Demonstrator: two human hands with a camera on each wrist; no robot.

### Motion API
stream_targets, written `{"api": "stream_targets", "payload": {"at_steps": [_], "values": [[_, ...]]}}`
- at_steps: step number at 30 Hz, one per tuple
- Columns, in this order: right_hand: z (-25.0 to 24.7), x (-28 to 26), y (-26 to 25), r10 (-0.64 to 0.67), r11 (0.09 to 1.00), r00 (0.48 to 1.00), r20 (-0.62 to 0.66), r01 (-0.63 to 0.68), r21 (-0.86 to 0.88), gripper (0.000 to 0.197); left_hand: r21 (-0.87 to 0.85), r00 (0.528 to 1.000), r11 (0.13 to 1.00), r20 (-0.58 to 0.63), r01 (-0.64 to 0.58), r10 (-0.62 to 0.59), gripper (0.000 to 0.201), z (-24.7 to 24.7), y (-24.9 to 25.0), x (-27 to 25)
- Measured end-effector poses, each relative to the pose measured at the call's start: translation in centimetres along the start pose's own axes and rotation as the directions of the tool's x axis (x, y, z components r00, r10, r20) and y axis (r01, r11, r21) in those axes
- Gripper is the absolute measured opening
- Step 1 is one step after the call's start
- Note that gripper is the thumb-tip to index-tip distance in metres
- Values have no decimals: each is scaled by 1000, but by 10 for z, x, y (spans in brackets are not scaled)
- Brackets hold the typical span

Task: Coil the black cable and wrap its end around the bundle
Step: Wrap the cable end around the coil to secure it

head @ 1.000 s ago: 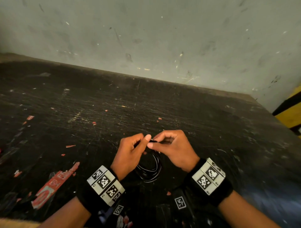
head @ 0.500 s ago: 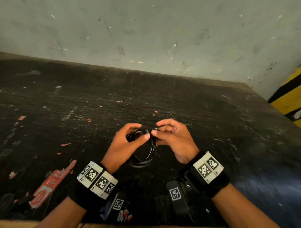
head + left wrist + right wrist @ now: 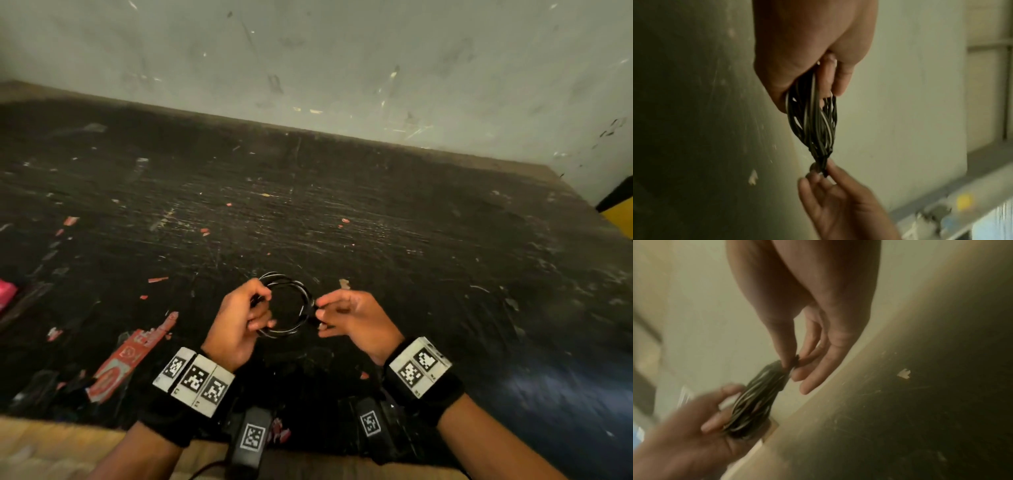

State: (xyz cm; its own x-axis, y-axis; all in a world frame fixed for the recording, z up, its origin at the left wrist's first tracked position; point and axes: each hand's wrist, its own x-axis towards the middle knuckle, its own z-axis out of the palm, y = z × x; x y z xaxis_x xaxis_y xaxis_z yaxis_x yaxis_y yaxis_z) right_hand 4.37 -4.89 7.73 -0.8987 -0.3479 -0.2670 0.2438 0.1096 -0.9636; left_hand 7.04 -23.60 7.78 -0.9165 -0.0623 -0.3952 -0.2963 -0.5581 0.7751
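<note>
The black cable (image 3: 301,301) is wound into a round coil of several loops, held up between both hands above the dark table (image 3: 376,222). My left hand (image 3: 250,308) grips the coil's left side, fingers curled round the loops (image 3: 812,116). My right hand (image 3: 320,310) pinches the coil's right side between thumb and forefinger, where the strands bunch tightly (image 3: 823,160); its other fingers spread loosely. In the right wrist view the same pinch (image 3: 793,363) shows, with the cable bundle (image 3: 756,399) running down to the left hand (image 3: 719,421).
The scratched black table carries red paper scraps and a red label strip (image 3: 126,359) at the left. A grey wall (image 3: 342,68) rises behind it. A yellow and black object (image 3: 620,205) stands at the right edge. Black devices with tags (image 3: 253,435) lie near the front edge.
The hands have moved apart and the coil has turned to face me as an open ring. The right hand now pinches its right side instead of meeting the left thumb.
</note>
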Motion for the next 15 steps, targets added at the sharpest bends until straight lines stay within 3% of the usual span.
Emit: {"api": "stream_targets", "payload": {"at_steps": [3, 6, 8, 10, 12, 15], "values": [[13, 6, 17, -75, 966, 994, 81, 92, -241, 6, 171, 969, 985, -240, -24, 65, 25, -14, 1, -1], [22, 14, 39, -117, 766, 961, 252, 249, -593, 16, 288, 913, 954, -363, -83, 188, 29, -34, -1, -7], [30, 18, 51, -52, 530, 919, 390, 356, -770, 20, 382, 888, 917, -372, -117, 269, 28, -46, -4, -15], [36, 21, 59, 17, 349, 891, 455, 421, -837, 26, 436, 884, 890, -354, -133, 305, 25, -54, -7, -24], [41, 23, 63, 71, 257, 882, 465, 434, -863, 28, 440, 902, 891, -332, -113, 277, 21, -61, -10, -31], [44, 23, 64, 82, 208, 889, 451, 427, -880, 26, 365, 950, 929, -265, -59, 164, 9, -72, -15, -36]]}}
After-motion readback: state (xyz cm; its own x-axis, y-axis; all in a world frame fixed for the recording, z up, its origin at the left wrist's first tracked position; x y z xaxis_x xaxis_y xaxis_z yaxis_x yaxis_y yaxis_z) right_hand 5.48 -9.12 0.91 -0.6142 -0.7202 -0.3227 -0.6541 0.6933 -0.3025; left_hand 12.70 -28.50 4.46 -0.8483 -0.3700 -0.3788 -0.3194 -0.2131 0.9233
